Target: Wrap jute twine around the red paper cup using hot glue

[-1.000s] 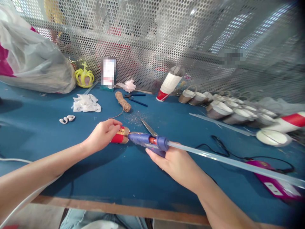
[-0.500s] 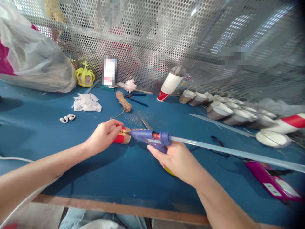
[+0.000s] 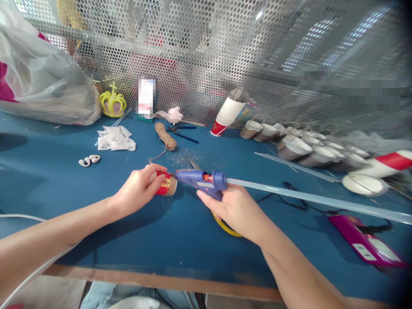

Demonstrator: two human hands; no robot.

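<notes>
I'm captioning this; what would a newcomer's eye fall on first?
Probably the blue glue gun near the middle, in the right hand, its clear stick reaching the right edge; it points at the red piece in the left hand. Next come the yellow crown beside the plastic bag at back left, and the tall cup stack near the mesh.

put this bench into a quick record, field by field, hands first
left hand: holds a red piece with a brown end
right hand: grips a blue glue gun
glue stick: clear, sticking out of the gun's back
nozzle: at the brown end; contact unclear
scissors: partly hidden by right hand and gun
behind: twine bundle, pliers, tilted paper cup stack
far left: plastic bag
far right: purple socket box
</notes>
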